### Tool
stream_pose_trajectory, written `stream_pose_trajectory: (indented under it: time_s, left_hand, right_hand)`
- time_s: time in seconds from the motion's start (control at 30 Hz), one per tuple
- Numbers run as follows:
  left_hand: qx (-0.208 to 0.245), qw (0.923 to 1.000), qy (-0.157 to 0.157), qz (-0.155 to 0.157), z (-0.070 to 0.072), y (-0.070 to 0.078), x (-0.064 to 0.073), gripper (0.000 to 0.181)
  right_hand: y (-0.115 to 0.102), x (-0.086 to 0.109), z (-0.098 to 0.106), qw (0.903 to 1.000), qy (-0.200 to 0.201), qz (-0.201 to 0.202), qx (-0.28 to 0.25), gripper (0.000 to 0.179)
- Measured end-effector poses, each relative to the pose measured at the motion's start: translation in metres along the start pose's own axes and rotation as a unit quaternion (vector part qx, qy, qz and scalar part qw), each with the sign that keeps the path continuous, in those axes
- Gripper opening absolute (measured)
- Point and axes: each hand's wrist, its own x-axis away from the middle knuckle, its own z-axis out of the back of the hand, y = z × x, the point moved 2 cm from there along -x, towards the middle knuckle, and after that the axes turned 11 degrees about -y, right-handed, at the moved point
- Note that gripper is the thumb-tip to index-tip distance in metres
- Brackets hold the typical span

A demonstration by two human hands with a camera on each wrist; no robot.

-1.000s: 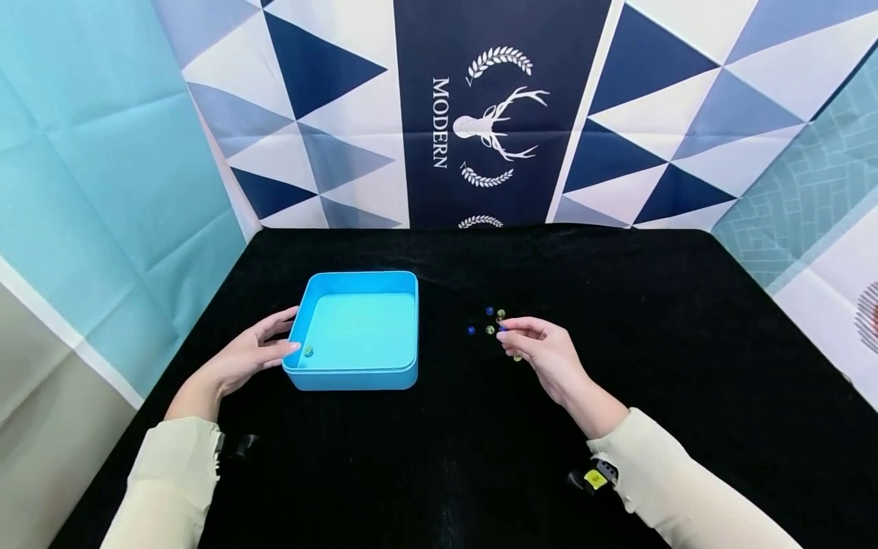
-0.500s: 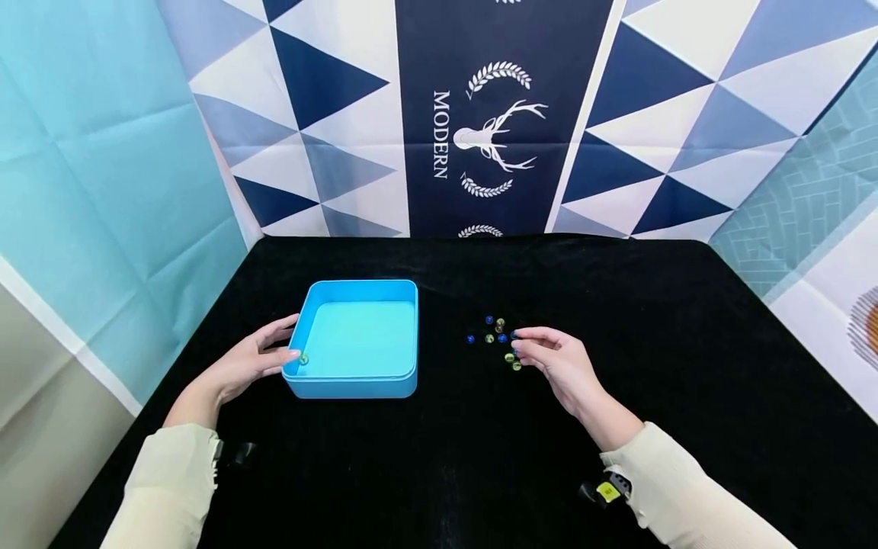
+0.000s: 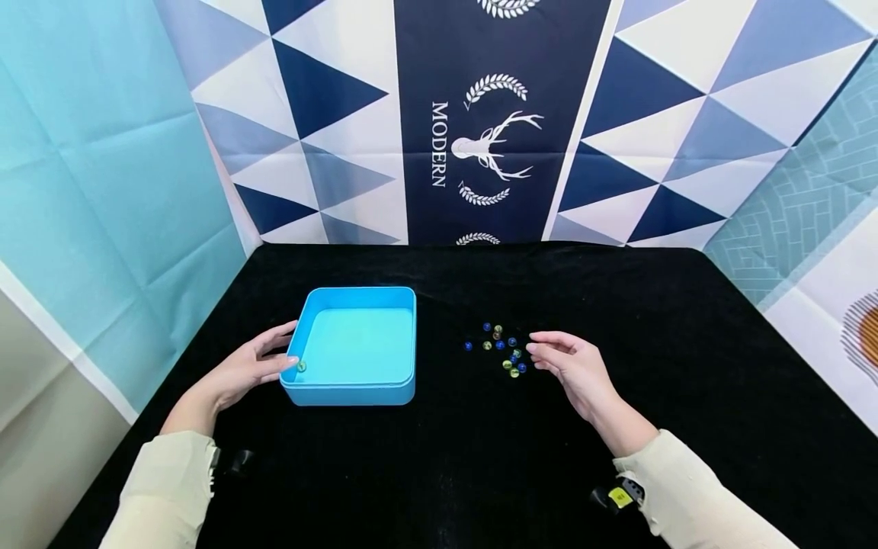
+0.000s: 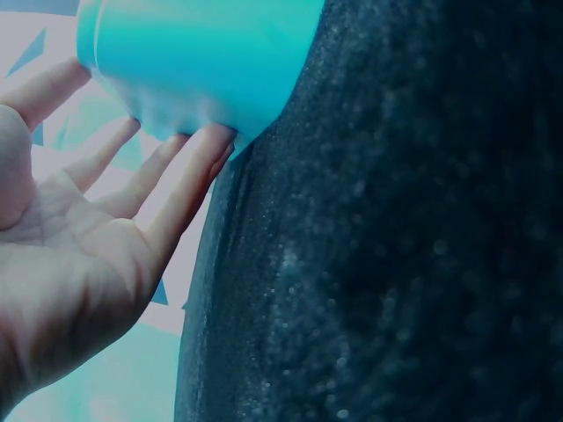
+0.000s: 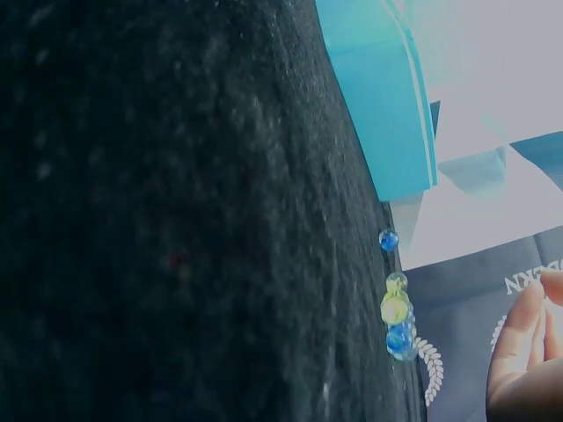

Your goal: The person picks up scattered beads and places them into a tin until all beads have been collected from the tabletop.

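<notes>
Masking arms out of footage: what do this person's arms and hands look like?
Left sleeve and right sleeve: long, plain, cream. Left hand and right hand: no gloves. Each wrist has a small black device: left device, unmarked from here; right device, with yellow label.

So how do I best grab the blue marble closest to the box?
I'd pinch the blue marble across its middle, coming down from above. It's round, so a poke from one side could make it roll. Nothing sits on top of it, and the other marbles lie off to its right, so there should be room to squeeze both sides.
</notes>
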Motion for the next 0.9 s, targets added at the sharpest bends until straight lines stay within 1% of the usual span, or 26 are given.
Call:
stream_pose_trajectory:
  time_s: [0.17, 0.53, 0.73, 0.9]
  left_hand:
    - [0.001, 1.0, -0.001, -0.001, -0.001, -0.002, -0.001, 0.075]
    - [0.0, 1.0, 0.001, -0.005, 0.0, -0.003, -0.002, 0.076]
    - [-0.002, 1.0, 0.004, -0.001, 0.0, -0.003, -0.001, 0.075]
    - [-0.004, 1.0, 0.007, 0.003, 0.001, -0.003, -0.001, 0.075]
  right_hand:
    - [-0.001, 0.002, 0.007, 1.0, 0.009, -0.005, 0.001, 0.012]
    - [-0.002, 0.001, 0.018, 0.9999, 0.013, 0.001, -0.003, 0.012]
    - [-0.002, 0.0, 0.025, 0.9997, 0.021, -0.007, 0.004, 0.014]
    - [-0.001, 0.0, 0.031, 0.9995, 0.03, -0.01, -0.001, 0.013]
